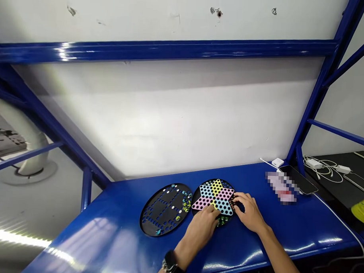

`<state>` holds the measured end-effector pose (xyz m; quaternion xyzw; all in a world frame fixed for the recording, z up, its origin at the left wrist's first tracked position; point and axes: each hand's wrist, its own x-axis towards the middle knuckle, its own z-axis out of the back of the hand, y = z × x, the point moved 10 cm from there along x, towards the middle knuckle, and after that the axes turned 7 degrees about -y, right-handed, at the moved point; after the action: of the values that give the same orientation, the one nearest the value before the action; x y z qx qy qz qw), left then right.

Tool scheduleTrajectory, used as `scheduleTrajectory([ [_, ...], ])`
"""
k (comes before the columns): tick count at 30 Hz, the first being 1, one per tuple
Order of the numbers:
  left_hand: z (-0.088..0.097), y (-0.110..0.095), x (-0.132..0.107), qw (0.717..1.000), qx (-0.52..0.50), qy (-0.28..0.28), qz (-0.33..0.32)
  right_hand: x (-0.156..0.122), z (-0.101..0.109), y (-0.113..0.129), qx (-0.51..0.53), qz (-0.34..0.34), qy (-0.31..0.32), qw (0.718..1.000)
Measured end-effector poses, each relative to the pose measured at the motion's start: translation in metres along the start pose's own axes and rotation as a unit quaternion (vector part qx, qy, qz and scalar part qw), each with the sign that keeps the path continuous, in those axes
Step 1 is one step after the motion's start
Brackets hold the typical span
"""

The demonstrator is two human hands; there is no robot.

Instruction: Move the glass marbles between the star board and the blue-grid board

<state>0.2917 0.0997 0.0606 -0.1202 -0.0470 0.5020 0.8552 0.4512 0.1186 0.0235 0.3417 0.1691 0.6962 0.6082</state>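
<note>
A round black game board with a pastel star of holes lies on the blue table. My left hand rests at the board's near edge, fingers curled down over the marbles there. My right hand sits at the board's right edge, fingers bent onto the rim; what the fingertips pinch is too small to see. A second round black board with a blue cross pattern and a few scattered marbles lies just left of the first.
A phone and a blurred card lie at the table's back right, with a white charger and cable. Blue frame beams run overhead and at both sides. More chargers lie on a dark table to the right.
</note>
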Motion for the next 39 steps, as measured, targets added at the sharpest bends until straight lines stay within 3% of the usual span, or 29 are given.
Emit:
scheduleTrajectory([
  [5,-0.006,-0.013,0.018,0.994,0.088,0.06,-0.02,0.001,0.0,0.0,0.004,0.0,-0.005,1.0],
  [11,-0.013,-0.023,0.023,0.982,0.141,0.081,-0.092,-0.001,0.003,0.004,0.006,0.004,-0.005,1.0],
  [15,-0.014,-0.024,0.018,0.982,0.135,0.079,-0.106,-0.001,0.004,0.005,0.004,0.002,-0.005,1.0],
  [21,-0.007,-0.026,0.013,0.983,0.129,0.074,-0.106,-0.001,0.003,0.005,-0.006,0.003,-0.003,1.0],
  [30,-0.028,-0.032,0.024,0.977,0.193,0.07,-0.049,0.0,0.001,0.003,0.002,0.0,0.009,1.0],
  [39,-0.028,-0.022,0.027,0.978,0.194,0.065,-0.023,0.0,0.003,0.003,-0.007,0.005,-0.007,1.0],
])
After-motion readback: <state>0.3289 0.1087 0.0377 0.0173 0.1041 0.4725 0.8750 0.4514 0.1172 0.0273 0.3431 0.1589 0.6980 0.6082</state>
